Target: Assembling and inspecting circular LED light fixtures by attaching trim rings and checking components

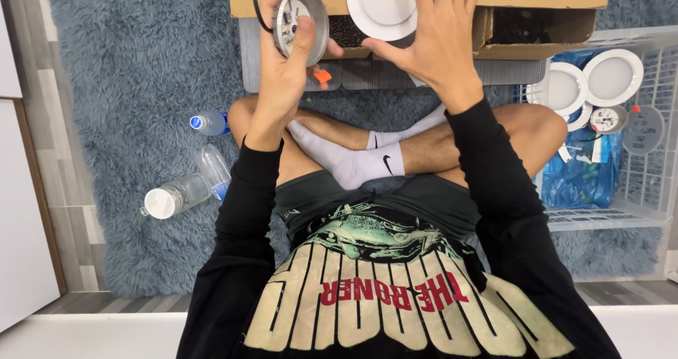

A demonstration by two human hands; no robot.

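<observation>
Your left hand point(286, 69) grips a metal lamp housing point(301, 24) just left of the white round trim point(381, 6) your right hand point(438, 38) holds.

A person sits cross-legged on a shaggy blue-grey rug point(141, 62), the left hand point(286, 69) gripping a round metal lamp housing point(302, 24) edge-on with a black cable running from it, the right hand point(441, 38) spread over a white round downlight trim point(381, 6). Both hands are raised before an open cardboard box point(544, 9) at the rug's far edge. Two plastic water bottles point(187, 189) lie near the rug's left edge, and a white wire basket point(646, 161) at the right edge holds more white downlights point(611, 76) on blue plastic bags point(583, 179).
</observation>
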